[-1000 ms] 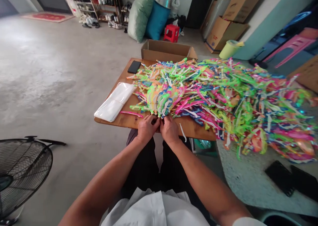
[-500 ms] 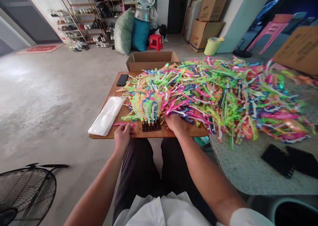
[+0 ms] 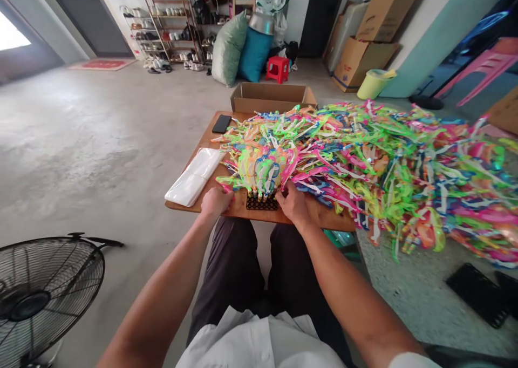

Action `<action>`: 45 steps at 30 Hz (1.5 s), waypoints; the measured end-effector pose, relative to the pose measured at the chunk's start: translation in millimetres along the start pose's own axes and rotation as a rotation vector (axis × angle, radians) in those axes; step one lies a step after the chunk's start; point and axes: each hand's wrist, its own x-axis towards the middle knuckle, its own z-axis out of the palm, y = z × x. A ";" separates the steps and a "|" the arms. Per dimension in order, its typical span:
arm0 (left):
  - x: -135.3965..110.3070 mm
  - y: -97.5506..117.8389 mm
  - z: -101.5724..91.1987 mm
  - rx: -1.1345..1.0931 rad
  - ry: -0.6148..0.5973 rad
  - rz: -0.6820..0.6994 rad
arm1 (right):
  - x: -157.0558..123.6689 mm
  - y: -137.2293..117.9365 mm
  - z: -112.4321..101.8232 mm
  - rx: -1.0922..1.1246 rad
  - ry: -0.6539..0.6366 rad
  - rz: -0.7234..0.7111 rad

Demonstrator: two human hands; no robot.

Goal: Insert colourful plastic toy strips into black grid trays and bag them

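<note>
A black grid rack [image 3: 262, 203] near the table's front edge holds several upright plastic sticks with curved, see-through tops [image 3: 263, 172] in green, orange and blue. Left of the rack, my left hand [image 3: 216, 200] is closed with a bit of pink plastic stick showing at its fingertips. My right hand [image 3: 292, 202] has its fingers pinched together at the rack's right side; what they grip is mostly hidden. Behind and to the right spreads a large heap of similar bright sticks [image 3: 364, 157].
White plastic bags [image 3: 195, 177] and a black phone [image 3: 222, 123] lie on the wooden tabletop's left side. An open cardboard box [image 3: 272, 104] stands at the back. Black racks [image 3: 477, 294] rest on the grey table at right. A fan [image 3: 48, 298] stands at lower left.
The view has shifted, so the table appears farther right. My left hand has closed over the pink stick that lay beside it. My right hand remains by the rack.
</note>
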 end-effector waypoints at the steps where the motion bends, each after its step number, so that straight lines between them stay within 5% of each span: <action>1: -4.6 -0.3 -0.5 0.036 -0.004 0.000 | 0.4 0.6 0.7 -0.020 0.002 -0.019; 7: -20.9 -8.0 -4.9 -0.022 -0.045 0.034 | 3.2 3.0 -1.8 -0.112 -0.040 -0.063; 19: -19.3 -1.9 -3.9 0.006 0.032 -0.004 | 5.1 -8.7 -21.4 -0.072 -0.380 0.009; 26: -23.7 -4.6 -2.0 -0.018 0.065 0.007 | -0.6 -22.1 -16.4 -0.384 -0.265 -0.137; 34: -41.1 6.0 12.6 -0.097 0.100 0.135 | 5.0 -2.3 -19.4 -0.195 -0.306 -0.264; 39: -50.8 12.4 39.6 -0.159 0.090 0.224 | 2.3 1.3 -19.6 -0.161 -0.320 -0.181; 45: -55.4 13.3 47.4 -0.106 0.193 0.300 | 5.5 -10.0 -18.5 -0.220 -0.252 -0.086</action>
